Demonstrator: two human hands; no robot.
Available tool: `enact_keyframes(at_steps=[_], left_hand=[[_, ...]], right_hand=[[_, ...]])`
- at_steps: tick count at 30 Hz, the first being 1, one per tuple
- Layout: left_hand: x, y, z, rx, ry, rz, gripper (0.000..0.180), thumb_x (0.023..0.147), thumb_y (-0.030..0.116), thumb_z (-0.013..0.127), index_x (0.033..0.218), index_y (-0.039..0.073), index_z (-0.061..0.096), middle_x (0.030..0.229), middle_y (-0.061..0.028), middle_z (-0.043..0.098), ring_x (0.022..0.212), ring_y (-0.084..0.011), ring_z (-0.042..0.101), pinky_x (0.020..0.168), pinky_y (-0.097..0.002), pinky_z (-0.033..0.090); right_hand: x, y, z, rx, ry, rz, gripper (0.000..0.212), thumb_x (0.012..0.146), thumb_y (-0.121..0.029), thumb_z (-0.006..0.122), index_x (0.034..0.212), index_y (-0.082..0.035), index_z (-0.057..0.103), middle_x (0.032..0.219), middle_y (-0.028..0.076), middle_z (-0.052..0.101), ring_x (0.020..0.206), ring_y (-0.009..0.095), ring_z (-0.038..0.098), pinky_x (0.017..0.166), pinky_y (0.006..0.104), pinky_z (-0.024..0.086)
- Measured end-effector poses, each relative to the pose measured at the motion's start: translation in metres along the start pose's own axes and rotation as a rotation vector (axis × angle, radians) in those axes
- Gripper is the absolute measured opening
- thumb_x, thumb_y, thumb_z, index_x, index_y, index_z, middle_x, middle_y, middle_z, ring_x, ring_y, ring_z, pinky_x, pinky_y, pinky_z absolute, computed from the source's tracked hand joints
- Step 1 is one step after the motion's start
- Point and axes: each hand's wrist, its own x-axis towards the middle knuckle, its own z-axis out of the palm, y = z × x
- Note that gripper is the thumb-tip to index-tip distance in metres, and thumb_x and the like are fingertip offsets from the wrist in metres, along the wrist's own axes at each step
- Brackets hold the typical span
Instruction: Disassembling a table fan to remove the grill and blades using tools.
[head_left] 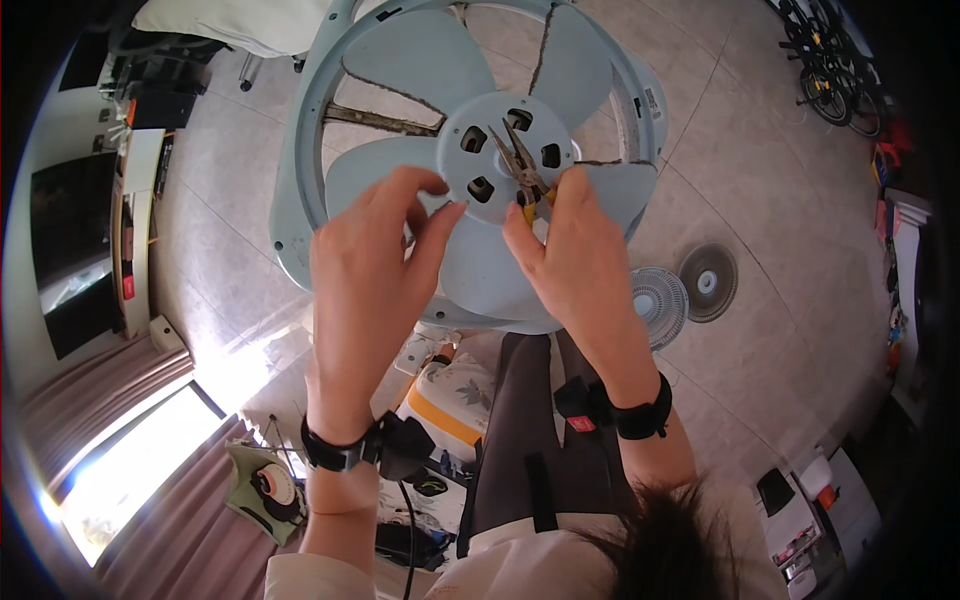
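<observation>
A large light-blue box fan [290,180] lies before me, its blades and round hub [468,150] exposed. Dark grime lines some blade edges and a strut. Over the hub, my right hand [575,240] is closed round the yellow handles of needle-nose pliers [522,165]. The pliers' jaws are parted and point up and away from me. My left hand [370,250] is beside the hub's near-left edge, thumb and forefinger curved toward each other with a small gap. Nothing shows between those fingertips. Black bands with small devices circle both wrists.
Two round grilles, one pale [658,305] and one darker [708,282], lie on the tiled floor to the right. Below the fan are a white-and-yellow item [445,410] and my legs. A bicycle [828,85] stands far right; a curtained window [130,480] is at left.
</observation>
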Motion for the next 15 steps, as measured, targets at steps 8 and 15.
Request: enact_keyframes(at_steps=[8,15], left_hand=[[0.05,-0.001,0.013,0.25,0.044,0.62,0.036,0.065,0.007,0.072,0.099,0.006,0.063,0.102,-0.0037,0.059,0.096,-0.0234,0.053,0.082,-0.0349,0.044],[0.073,-0.006,0.011,0.37,-0.143,0.774,0.029,0.062,0.007,0.072,0.091,0.005,0.066,0.091,-0.0024,0.06,0.093,-0.0222,0.053,0.083,-0.0351,0.043]], right_hand=[[0.003,0.006,-0.003,-0.043,-0.03,-0.092,0.038,0.081,-0.028,0.064,0.087,0.002,0.042,0.075,0.019,0.055,0.061,0.034,0.062,0.052,0.037,0.052],[0.008,0.012,-0.007,-0.059,-0.075,-0.134,0.038,0.08,-0.029,0.064,0.086,0.001,0.042,0.076,0.019,0.054,0.06,0.034,0.062,0.051,0.0386,0.051]])
